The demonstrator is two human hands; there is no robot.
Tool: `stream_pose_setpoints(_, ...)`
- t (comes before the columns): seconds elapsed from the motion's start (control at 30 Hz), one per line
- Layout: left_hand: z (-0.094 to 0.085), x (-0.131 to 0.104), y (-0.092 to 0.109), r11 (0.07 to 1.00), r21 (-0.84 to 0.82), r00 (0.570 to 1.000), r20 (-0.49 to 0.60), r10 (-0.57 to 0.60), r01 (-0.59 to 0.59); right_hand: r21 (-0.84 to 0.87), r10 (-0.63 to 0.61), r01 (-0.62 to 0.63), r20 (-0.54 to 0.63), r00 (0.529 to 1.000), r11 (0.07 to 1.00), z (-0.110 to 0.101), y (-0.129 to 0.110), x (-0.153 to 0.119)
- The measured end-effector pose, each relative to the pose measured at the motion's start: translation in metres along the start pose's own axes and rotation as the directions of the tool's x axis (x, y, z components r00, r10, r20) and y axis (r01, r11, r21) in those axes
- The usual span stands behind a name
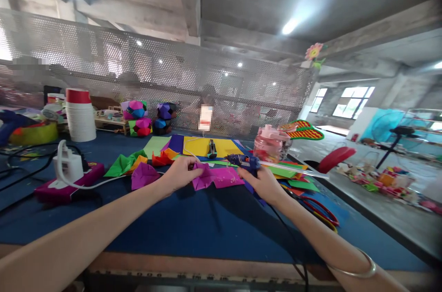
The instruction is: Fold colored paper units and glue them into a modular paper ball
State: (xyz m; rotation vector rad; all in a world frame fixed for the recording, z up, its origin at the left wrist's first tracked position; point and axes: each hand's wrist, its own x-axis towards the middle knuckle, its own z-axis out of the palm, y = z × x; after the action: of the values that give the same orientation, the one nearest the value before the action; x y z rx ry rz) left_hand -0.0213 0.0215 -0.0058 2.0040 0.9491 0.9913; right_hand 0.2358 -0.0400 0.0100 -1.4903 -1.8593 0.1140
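My left hand [182, 173] pinches the edge of a folded purple paper piece [203, 178] just above the blue table mat. A flat magenta paper [228, 177] with small pale specks lies against its right side. In my right hand [263, 182] is a blue glue gun [243, 161], its nozzle pointing left and a long clear glue stick [297, 170] sticking out behind. Left of my left hand sit more folded paper pieces: a purple one [144, 176], an orange-red one [163, 157] and a green one [125, 164].
A utility knife [212, 149] rests on yellow paper [195, 144]. Scissors [319, 211] lie right of my right hand, near a pink jar [267, 143]. Stacked paper cups [80, 117] and a purple power strip [69, 184] stand left. Finished paper balls [138, 119] sit behind; cords cross the mat.
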Motion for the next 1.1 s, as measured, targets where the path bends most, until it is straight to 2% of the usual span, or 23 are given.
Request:
stream_pose_setpoints(0.17, 0.014, -0.011, 0.017, 0.963, 0.248, 0.991, 0.109, 0.083, -0.107, 0.026, 0.025, -0.024, -0.040, 0.999, 0.999, -0.010, 0.003, 0.003)
stream_pose_setpoints(0.3, 0.028, -0.013, 0.024, 0.945, 0.321, 0.985, 0.172, 0.011, -0.066, 0.084, 0.068, -0.062, -0.067, 0.995, 0.994, -0.022, 0.009, 0.005)
stream_pose_setpoints(0.43, 0.037, -0.006, 0.025, 0.928, 0.353, 0.979, 0.198, 0.049, -0.118, 0.126, 0.075, -0.064, -0.090, 0.993, 0.990, -0.029, 0.015, 0.006)
stream_pose_setpoints(0.5, 0.039, -0.003, 0.027, 0.915, 0.379, 0.981, 0.178, 0.077, -0.140, 0.123, 0.069, -0.059, -0.079, 0.994, 0.991, -0.030, 0.017, 0.006)
stream_pose_setpoints(0.63, 0.039, -0.003, 0.036, 0.874, 0.472, 0.993, 0.046, 0.107, -0.116, 0.091, 0.080, -0.077, -0.034, 0.996, 0.993, -0.031, 0.017, 0.006)
stream_pose_setpoints(0.7, 0.037, -0.003, 0.041, 0.868, 0.482, 0.992, 0.016, 0.123, -0.115, 0.075, 0.103, -0.102, -0.009, 0.995, 0.992, -0.031, 0.015, 0.005)
stream_pose_setpoints(0.8, 0.036, -0.002, 0.044, 0.901, 0.403, 0.987, 0.085, 0.138, -0.161, 0.067, 0.106, -0.107, 0.014, 0.994, 0.992, -0.030, 0.013, 0.005)
stream_pose_setpoints(0.9, 0.039, -0.001, 0.041, 0.912, 0.381, 0.977, 0.195, 0.080, -0.151, 0.068, 0.106, -0.107, 0.010, 0.994, 0.992, -0.029, 0.014, 0.005)
stream_pose_setpoints(0.97, 0.042, 0.001, 0.037, 0.905, 0.409, 0.970, 0.242, 0.020, -0.120, 0.091, 0.104, -0.100, -0.041, 0.994, 0.991, -0.029, 0.015, 0.006)
stream_pose_setpoints(1.03, 0.045, 0.002, 0.034, 0.902, 0.419, 0.963, 0.268, -0.013, -0.104, 0.165, 0.098, -0.069, -0.172, 0.980, 0.984, -0.031, 0.013, 0.005)
stream_pose_setpoints(1.1, 0.048, 0.003, 0.032, 0.907, 0.409, 0.959, 0.281, -0.020, -0.101, 0.280, 0.133, -0.033, -0.346, 0.929, 0.960, -0.036, 0.008, 0.005)
